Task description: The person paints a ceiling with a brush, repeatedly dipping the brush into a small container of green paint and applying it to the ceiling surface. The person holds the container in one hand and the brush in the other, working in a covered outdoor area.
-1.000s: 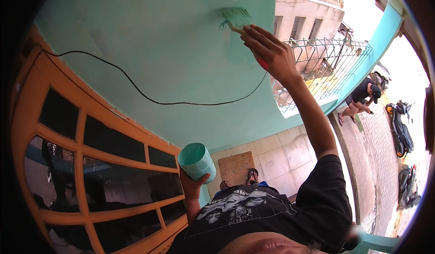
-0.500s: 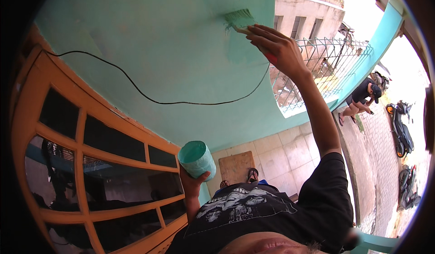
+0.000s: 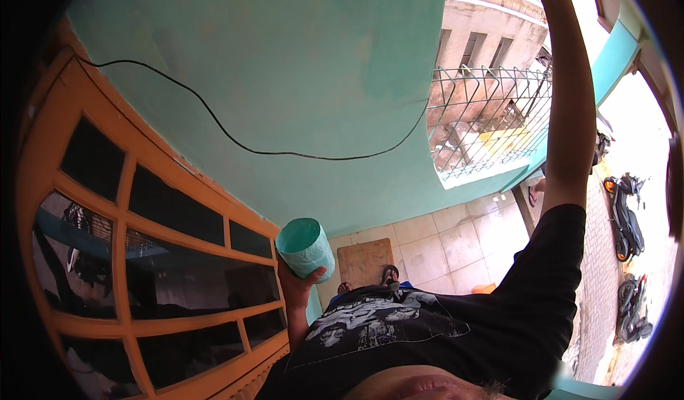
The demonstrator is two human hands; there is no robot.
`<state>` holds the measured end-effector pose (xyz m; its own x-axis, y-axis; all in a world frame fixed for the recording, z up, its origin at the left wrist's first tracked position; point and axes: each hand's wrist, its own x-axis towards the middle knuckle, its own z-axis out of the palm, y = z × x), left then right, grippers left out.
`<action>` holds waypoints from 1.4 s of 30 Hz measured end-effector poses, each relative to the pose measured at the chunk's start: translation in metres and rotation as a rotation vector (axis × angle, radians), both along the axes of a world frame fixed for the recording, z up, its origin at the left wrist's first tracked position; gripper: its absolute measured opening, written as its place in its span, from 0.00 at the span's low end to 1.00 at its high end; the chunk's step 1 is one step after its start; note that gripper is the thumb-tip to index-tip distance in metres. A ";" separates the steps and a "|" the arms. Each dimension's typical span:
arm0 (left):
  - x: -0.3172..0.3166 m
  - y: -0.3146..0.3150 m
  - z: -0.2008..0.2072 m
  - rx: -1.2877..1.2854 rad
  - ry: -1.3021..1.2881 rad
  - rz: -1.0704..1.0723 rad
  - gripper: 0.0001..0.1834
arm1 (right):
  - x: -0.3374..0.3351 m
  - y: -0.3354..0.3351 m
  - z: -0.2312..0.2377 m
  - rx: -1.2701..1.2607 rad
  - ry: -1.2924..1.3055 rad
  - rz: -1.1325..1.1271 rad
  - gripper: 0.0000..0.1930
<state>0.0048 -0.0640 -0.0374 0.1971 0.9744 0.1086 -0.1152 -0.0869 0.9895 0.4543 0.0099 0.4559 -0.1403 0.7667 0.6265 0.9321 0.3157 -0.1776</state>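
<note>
My left hand (image 3: 298, 280) is wrapped round a turquoise, paint-smeared cup (image 3: 319, 256), held upright at waist height beside the door. The cup's inside is coated in the same colour; how much paint it holds I cannot make out. My right arm (image 3: 570, 115) is stretched far up on the right, and only the wrist end of the hand shows at the upper edge. Its fingers and anything in them are outside the picture. In front is a turquoise wall (image 3: 306, 100), with a darker painted patch (image 3: 392, 50) near its right edge.
A black cable (image 3: 285, 153) sags across the wall. On the left stands an orange-framed glass door (image 3: 121, 229). A wire grille (image 3: 491, 115) fills the opening on the right. My feet rest by a wooden board (image 3: 363, 257) on floor tiles. Motorbikes (image 3: 627, 218) stand outside.
My right hand, which held a paintbrush against the wall, has swung up and right, almost out of view. The left hand and cup have barely moved. My arm now largely covers the person outside.
</note>
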 end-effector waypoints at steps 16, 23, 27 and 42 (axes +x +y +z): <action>-0.008 -0.006 -0.013 0.008 -0.006 0.117 0.55 | -0.021 0.057 0.024 -0.281 -0.015 0.081 0.08; -0.001 -0.006 -0.002 0.001 -0.009 0.132 0.53 | -0.021 0.061 0.016 -0.242 -0.024 0.019 0.10; 0.001 -0.006 0.000 0.006 -0.013 0.130 0.51 | -0.027 0.047 0.009 -0.108 -0.064 -0.063 0.11; 0.000 -0.005 0.005 -0.001 -0.012 0.089 0.51 | -0.030 0.051 -0.008 -0.089 -0.134 -0.055 0.10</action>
